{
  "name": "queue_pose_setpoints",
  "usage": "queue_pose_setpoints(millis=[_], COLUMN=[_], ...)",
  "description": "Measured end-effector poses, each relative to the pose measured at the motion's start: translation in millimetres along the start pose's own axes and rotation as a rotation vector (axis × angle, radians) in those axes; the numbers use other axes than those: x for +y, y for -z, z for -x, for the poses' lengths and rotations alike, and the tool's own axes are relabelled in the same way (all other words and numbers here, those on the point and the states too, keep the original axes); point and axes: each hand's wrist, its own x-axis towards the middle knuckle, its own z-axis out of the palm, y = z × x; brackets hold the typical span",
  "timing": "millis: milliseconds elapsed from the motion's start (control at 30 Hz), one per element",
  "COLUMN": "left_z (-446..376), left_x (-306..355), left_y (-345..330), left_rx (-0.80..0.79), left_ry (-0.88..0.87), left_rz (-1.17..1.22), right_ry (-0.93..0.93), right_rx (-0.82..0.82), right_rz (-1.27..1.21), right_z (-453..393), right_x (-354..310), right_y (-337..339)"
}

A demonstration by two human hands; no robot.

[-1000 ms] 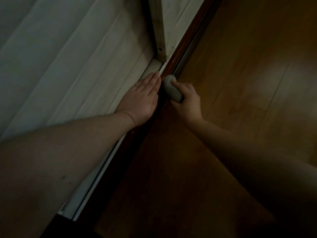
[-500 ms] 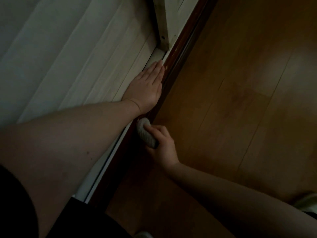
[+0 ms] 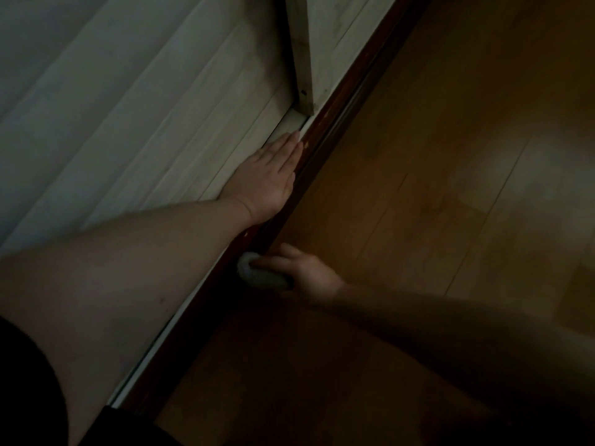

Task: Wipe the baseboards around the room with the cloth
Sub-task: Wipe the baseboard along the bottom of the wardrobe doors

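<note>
Pale grey cloth point(image 3: 262, 278) (reddish-brown baseboard point(image 3: 325, 140))

- The room is dim, and the lower right of the view falls into deep shadow.
- A pale panelled wall point(image 3: 135, 117) fills the upper left, its long grooves running on a slant towards the upper right.
- A light wooden post point(image 3: 301, 59) stands against that wall (a small dark hole shows near its lower end).
- A wooden plank floor point(image 3: 434, 204) of warm orange-brown takes up the right side, with thin seams between the boards.
- A soft patch of reflected light point(image 3: 553, 169) lies on the floor near the right edge.
- A narrow white strip point(image 3: 291, 125) runs along the foot of the wall.
</note>
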Motion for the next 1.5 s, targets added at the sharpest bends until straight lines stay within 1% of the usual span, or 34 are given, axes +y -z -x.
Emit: queue_pose_setpoints(millis=[67, 133, 300, 400, 500, 633, 800, 867, 933, 1033, 1167, 1300, 1367, 1433, 1500], left_z=[-1.5, -1.9, -0.3, -0.4, 0.6, 0.4, -0.9, -2.9, -5.0, -6.5, -5.3, -7.0, -9.2, -15.1, -26.8], left_x=[-0.2, 1.0, -1.0, -1.4, -0.9, 0.1, 7.4, 11.5, 15.0, 18.1, 18.2, 18.8, 20.2, 23.1, 27.2], left_y=[-1.5, -2.1, -3.5, -3.1, -2.9, -1.5, -5.5, -8.4, -8.9, -5.8, -2.9, 5.8, 16.4, 23.8, 27.2], left_rx=[0.012, 0.023, 0.046, 0.064, 0.071, 0.069, 0.113, 0.14, 0.157, 0.149, 0.123, 0.115, 0.089, 0.069, 0.07], left_ry=[0.005, 0.003, -0.005, -0.014, -0.01, 0.002, 0.081, 0.12, 0.144, 0.164, 0.167, 0.156, 0.098, -0.03, -0.121], left_rz=[0.011, 0.014, 0.045, 0.038, 0.038, 0.024, 0.084, 0.103, 0.116, 0.125, 0.082, 0.001, -0.074, -0.134, -0.188], right_ry=[-0.029, -0.055, -0.032, -0.039, -0.047, -0.136, -0.212, -0.245, -0.248, -0.198, -0.214, -0.168, -0.161, -0.15, -0.13], right_rx=[0.057, 0.076, 0.0, 0.038, 0.088, 0.184, 0.427, 0.481, 0.471, 0.389, 0.464, 0.483, 0.496, 0.5, 0.492], right_rz=[0.045, 0.119, 0.273, 0.285, 0.262, 0.134, 0.042, 0.025, 0.007, 0.066, 0.026, 0.052, 0.045, 0.029, 0.017], right_z=[-3.7, -5.5, -4.3, 0.5, 6.5, 14.9, 6.1, 1.2, 1.7, 5.3, 1.7, 2.0, 2.9, 5.4, 6.6], right_x=[20.0, 38.7, 81.1, 97.5, 112.0, 130.4, 159.8, 173.3, 187.7, 203.1, 206.3, 208.6, 207.5, 206.4, 206.6], right_y=[34.2, 70.7, 149.9, 182.4, 199.3, 209.8, 209.9, 206.4, 203.3, 202.4, 201.6, 197.7, 198.1, 199.6, 200.6])
